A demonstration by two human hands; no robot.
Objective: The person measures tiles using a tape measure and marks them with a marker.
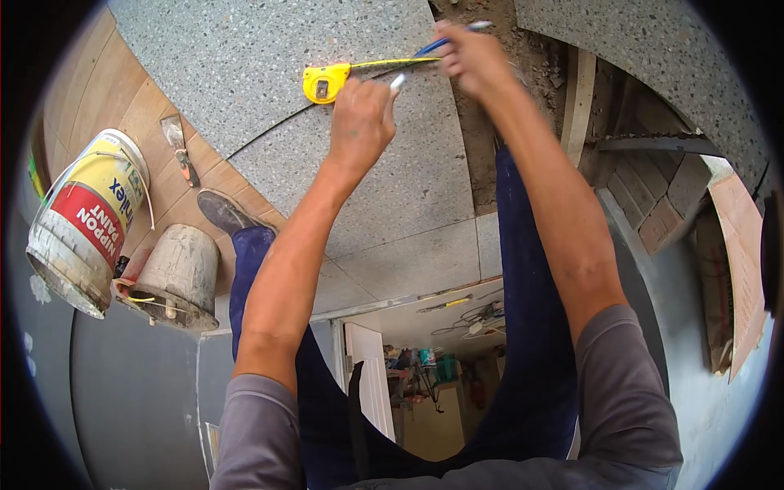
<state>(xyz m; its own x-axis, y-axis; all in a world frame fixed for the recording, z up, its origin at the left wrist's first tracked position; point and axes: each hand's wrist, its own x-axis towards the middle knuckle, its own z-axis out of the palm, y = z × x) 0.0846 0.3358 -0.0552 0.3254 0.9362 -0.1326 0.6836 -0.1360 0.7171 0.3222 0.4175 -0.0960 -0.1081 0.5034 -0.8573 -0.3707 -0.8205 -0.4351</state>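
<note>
The measuring looks well under way, and the marking may be in hand.

The speckled slab (392, 188) lies flat on the floor (122, 106) and fills the middle of the view. A thin dark line crosses it from its left edge up toward the hands. I cannot tell whether that line is a joint or a drawn line. Beyond the slab's right edge runs a strip of bare dirt (490, 131).

Off the slab's left edge stand 2 buckets: a paint bucket (86, 216), tilted, and a mortar-caked bucket (175, 278) just beside it. A trowel (180, 147) lies near them.

Both hands work at the slab's far edge. The left hand (359, 118) is closed in a fist-like grip on a white-tipped piece (398, 82), just beside the tape. The right hand (474, 55) has its grip closed on a blue pen (437, 42), over the slab's far right corner.

The tape measure (325, 82), a yellow case, rests on the slab. Its blade (384, 63) is already pulled out to the right and reaches the right hand.

So the tape is laid out and the pen is at the blade. No fresh mark shows, since the hands cover that spot, so by my reading the mark and any cutting are left to do.
</note>
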